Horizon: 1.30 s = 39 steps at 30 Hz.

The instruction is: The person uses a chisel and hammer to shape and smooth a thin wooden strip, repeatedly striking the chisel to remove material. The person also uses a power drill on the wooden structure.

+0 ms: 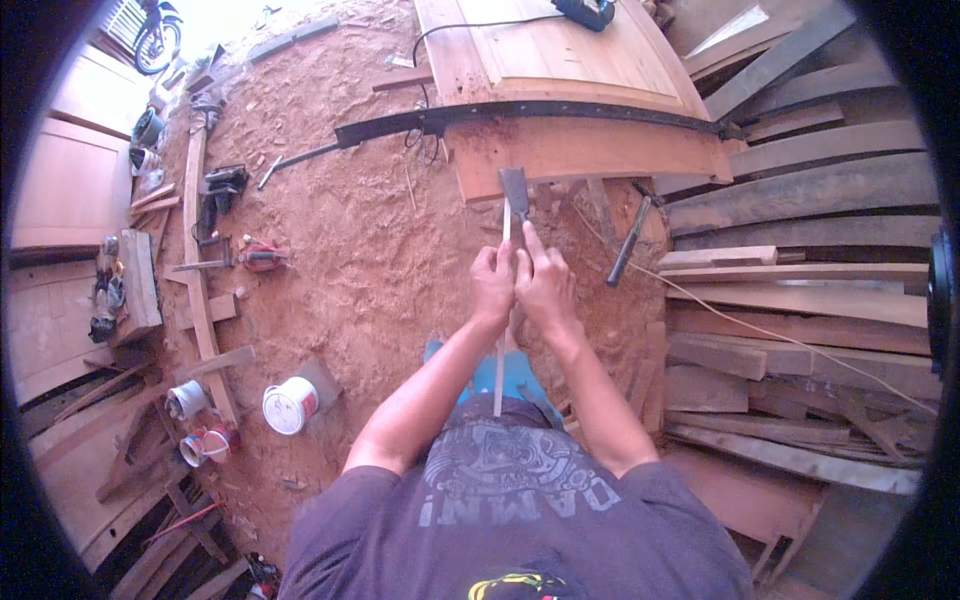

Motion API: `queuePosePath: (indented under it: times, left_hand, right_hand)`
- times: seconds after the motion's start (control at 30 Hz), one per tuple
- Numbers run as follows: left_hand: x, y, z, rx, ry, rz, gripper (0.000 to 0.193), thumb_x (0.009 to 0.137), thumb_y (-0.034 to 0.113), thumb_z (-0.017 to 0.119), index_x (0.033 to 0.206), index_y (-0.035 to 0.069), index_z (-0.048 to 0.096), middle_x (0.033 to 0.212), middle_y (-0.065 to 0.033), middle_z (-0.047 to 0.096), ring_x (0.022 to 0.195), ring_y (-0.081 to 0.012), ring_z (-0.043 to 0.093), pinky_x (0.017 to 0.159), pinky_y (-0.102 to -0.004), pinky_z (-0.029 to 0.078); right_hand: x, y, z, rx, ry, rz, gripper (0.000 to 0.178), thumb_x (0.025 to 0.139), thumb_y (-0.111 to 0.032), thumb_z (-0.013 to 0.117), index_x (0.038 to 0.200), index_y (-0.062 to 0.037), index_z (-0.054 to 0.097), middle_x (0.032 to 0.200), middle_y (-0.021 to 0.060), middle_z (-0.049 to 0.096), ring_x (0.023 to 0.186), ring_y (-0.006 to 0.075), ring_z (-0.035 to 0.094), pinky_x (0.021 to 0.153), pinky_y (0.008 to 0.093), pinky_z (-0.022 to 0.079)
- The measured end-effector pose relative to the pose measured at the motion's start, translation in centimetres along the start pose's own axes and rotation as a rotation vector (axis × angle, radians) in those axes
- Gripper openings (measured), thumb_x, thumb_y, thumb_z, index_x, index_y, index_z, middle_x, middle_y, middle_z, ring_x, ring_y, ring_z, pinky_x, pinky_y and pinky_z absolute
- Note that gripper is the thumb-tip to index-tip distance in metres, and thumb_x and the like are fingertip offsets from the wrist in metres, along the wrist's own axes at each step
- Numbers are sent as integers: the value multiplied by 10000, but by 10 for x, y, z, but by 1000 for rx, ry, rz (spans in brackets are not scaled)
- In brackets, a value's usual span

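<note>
Both of your hands are wrapped around one tool, a wide-bladed chisel [514, 193]. Your left hand [493, 283] and right hand [545, 280] sit side by side, touching, fists closed on the shaft, with the right forefinger laid up along it toward the blade. Neither hand is open; both are holding the chisel and nothing else.

Take the chisel as your landmark. Its long axis runs straight away from your chest: a pale, slim strip continues down below your hands toward your body, and the dark flat blade stands beyond your knuckles. Whether that strip is the tool's own handle or a separate thin piece gripped with it, you cannot tell from here.

The blade's far end meets the near edge of the reddish curved plank [590, 150], which lies crosswise to the chisel. Just beyond that plank runs a dark metal band [520, 112], and past it the pale panelled door [560, 55]. A hammer [630, 243] lies on the sawdust floor [350, 250] just right of the chisel, nearer your right hand. A white bucket [290, 405] sits well off to the chisel's left, back toward you. Stacked boards [800, 280] lie well to its right.
</note>
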State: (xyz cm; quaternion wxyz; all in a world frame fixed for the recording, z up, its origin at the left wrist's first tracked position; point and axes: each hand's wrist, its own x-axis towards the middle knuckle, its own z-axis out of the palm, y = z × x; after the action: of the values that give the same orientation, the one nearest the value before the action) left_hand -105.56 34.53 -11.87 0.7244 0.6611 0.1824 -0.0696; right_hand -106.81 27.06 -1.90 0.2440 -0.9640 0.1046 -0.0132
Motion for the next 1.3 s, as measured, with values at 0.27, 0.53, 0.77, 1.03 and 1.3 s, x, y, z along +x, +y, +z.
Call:
queuePosePath:
  times: [0.27, 0.53, 0.77, 1.03, 1.3]
  left_hand:
    - [1, -6, -10, 68, -33, 10, 365, 1030, 324, 624, 876, -7, 623, 768, -99, 651, 703, -137, 555, 654, -364, 476]
    - [3, 0, -19, 175, -115, 77, 259, 1019, 256, 638, 980, 0, 638, 817, -86, 662, 703, -153, 604, 657, -350, 509]
    - [5, 83, -55, -59, -249, 146, 300, 1051, 215, 588, 1299, 47, 591, 903, -77, 695, 650, -127, 661, 570, -267, 535]
    - [61, 177, -131, -241, 126, 231, 374, 1068, 241, 563, 1410, 89, 573, 1031, -112, 720, 658, -134, 679, 565, -239, 532]
    - [29, 240, -165, -254, 74, 257, 420, 978, 164, 589, 1340, -48, 569, 1087, -170, 725, 916, -200, 698, 846, -319, 526]
  right_hand:
    - [12, -10, 0, 10, 48, -68, 462, 994, -241, 565, 1440, -120, 574, 963, 316, 685, 924, 505, 670, 826, 564, 541]
    - [47, 18, 11, 237, 99, -43, 485, 979, -248, 603, 1444, -117, 566, 1036, 292, 693, 978, 477, 681, 879, 536, 536]
    - [54, 84, 34, 737, 428, 175, 451, 1019, -132, 569, 1469, -114, 555, 774, -46, 532, 541, 41, 457, 480, 241, 411]
    - [182, 85, -11, 681, 586, 348, 594, 981, -249, 574, 1460, 81, 456, 1375, 341, 565, 1276, 394, 576, 1074, 417, 446]
    - [221, 108, -2, 742, 188, 308, 787, 901, -336, 738, 1511, 49, 423, 1436, 294, 556, 1305, 317, 575, 1054, 386, 471]
